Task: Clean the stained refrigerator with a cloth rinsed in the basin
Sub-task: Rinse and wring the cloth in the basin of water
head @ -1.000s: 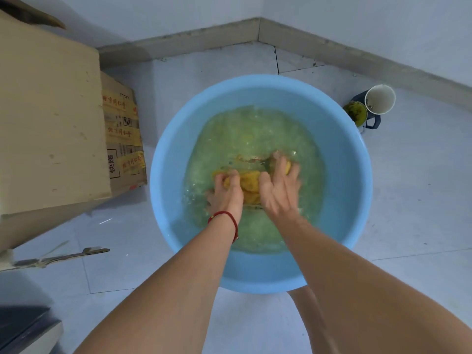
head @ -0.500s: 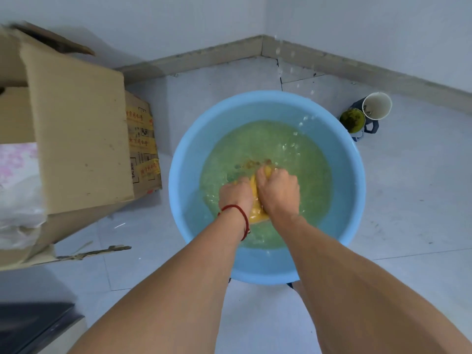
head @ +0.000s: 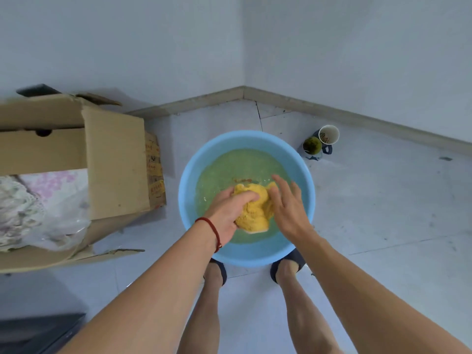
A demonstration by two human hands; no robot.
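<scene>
A bunched yellow cloth (head: 252, 210) sits above greenish water in the blue basin (head: 304, 180), gripped by the left hand (head: 228, 213); the right hand (head: 287, 206) touches it, fingers straight. Pale tiled floor (head: 383, 213), room corner at 12 o'clock, cardboard box (head: 112, 159) at 9.

The basin (head: 186, 200) is light blue and the water (head: 229, 169) in it is pale green. The cloth (head: 255, 208) is yellow. A thin red cord (head: 212, 226) circles one wrist. The cardboard box (head: 115, 159) is brown, with yellow labels on its side, and holds a fabric (head: 51, 180) with a pink flower pattern. The floor (head: 383, 200) is pale grey. The cup (head: 329, 134) is white.
</scene>
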